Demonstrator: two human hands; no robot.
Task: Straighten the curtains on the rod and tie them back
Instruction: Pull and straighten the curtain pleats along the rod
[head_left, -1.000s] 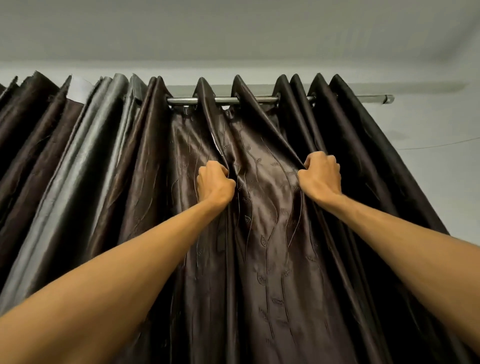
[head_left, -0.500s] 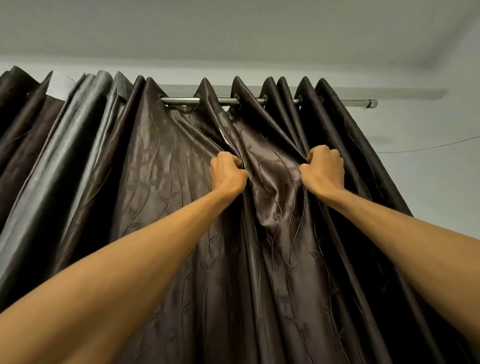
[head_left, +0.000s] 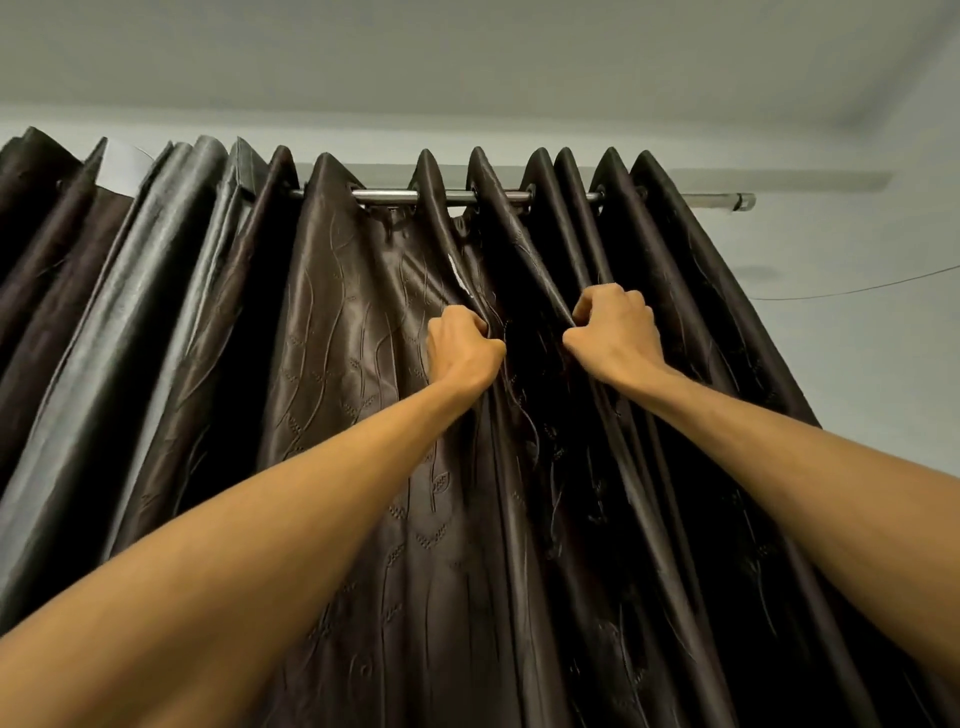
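Folds of a grey curtain (head_left: 130, 312) with a dull sheen hang far to the left of all the fingers, with a pale patch (head_left: 120, 163) at their top edge. Next comes the brown curtain (head_left: 353, 364), embossed with vines and leaves. It hangs by eyelets on the metal rod (head_left: 384, 196), which runs well above both sets of knuckles. Its broad flat panel spreads just left of the left hand (head_left: 462, 348). That hand's fingers (head_left: 454, 321) are curled tight together into a fist round a fold of the brown cloth, the fingertips buried in the fabric. Between the two fists lies a deep, shadowed pleat, where the cloth is bunched and crumpled. The right hand (head_left: 615, 332) sits near the left one and a little higher. Its fingers (head_left: 615, 300) are likewise curled close together, clutching the edge of a pleat that rises from them to the rod. Right of those fingers, more narrow pleats fall steeply down and outward. Beyond the last pleat the rod juts out bare against the pale wall (head_left: 857, 389). A thin wire (head_left: 857, 291) crosses that wall about level with the right knuckles. Grey ceiling (head_left: 467, 52) spans overhead.
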